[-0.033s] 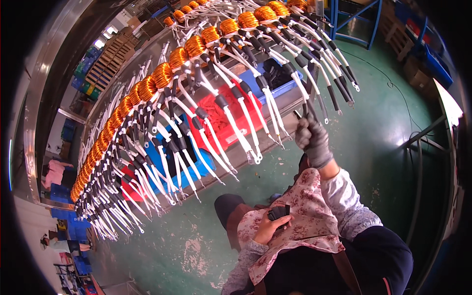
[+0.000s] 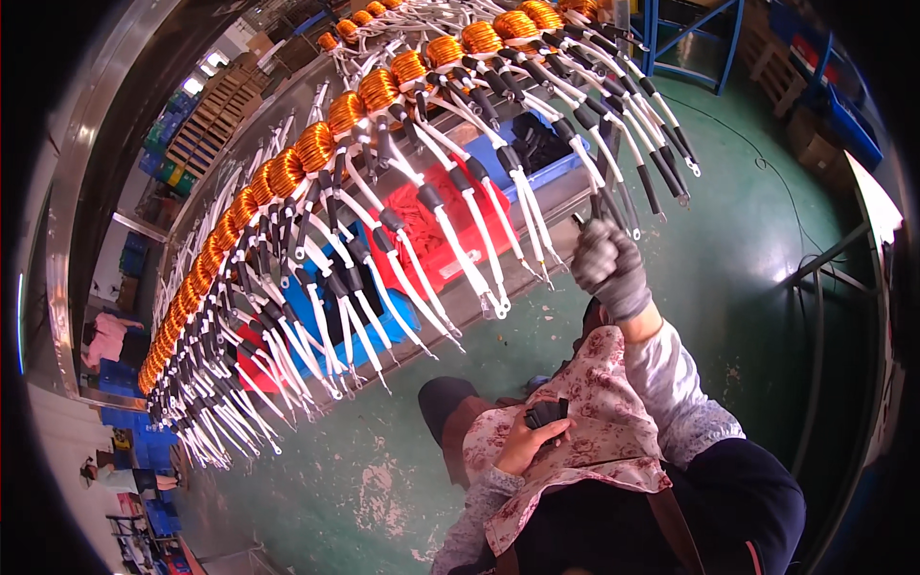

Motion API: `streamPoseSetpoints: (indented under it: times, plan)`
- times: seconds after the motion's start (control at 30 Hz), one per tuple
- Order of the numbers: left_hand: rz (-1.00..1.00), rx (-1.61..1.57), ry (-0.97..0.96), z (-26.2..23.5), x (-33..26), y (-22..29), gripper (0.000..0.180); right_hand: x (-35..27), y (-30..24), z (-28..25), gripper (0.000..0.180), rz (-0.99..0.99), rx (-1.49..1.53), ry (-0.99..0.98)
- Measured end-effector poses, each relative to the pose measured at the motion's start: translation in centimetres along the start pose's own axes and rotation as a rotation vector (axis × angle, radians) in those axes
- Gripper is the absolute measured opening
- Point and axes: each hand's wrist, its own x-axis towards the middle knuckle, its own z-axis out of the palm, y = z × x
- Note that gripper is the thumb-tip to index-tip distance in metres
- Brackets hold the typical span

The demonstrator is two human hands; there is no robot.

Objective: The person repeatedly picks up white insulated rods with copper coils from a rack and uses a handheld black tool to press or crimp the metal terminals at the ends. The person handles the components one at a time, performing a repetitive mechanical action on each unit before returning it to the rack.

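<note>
My left hand (image 2: pixel 527 443), bare, is closed on a small bunch of short black tubes (image 2: pixel 546 413) in front of my apron. My right hand (image 2: pixel 611 266), in a grey glove, is raised at the end of a hanging white lead, with its fingers curled round a black sleeve (image 2: pixel 598 205). The fingers are a little blurred, and the lead's tip is hidden in them. Copper-wound coils (image 2: pixel 314 147) stand in a long row above, with many white leads (image 2: pixel 458 244) hanging down. Black sleeves sit on these leads, and several end in metal ring terminals (image 2: pixel 499 310).
Behind the leads, a red bin (image 2: pixel 422 225) of red pieces, a blue bin (image 2: pixel 572 171) of black pieces and another blue bin (image 2: pixel 398 321) sit on a metal shelf. A blue rack (image 2: pixel 695 48) stands far right. A cable (image 2: pixel 767 165) crosses the green floor. Distant people appear at left.
My right hand has shifted slightly left and down at the lead's end. My left hand stays in place with the black tubes.
</note>
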Motion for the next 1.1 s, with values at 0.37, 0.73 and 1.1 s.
streamPoseSetpoints:
  times: [0.37, 0.73, 1.1]
  plan:
    - [0.089, -0.02, -0.085, 0.3, 1.6, 1.7, 0.027, 0.9, 1.7, 0.6, 0.032, -0.487, -1.36, 0.52]
    - [-0.01, 0.007, -0.051, 1.4, 0.7, 1.7, 0.034, 2.8, -1.4, 0.5, 0.031, -0.123, -0.395, 0.208]
    - [0.052, -0.097, -0.045, 0.3, 0.8, 0.8, 0.037, 1.9, 1.5, 2.6, 0.032, -0.19, -0.663, 0.43]
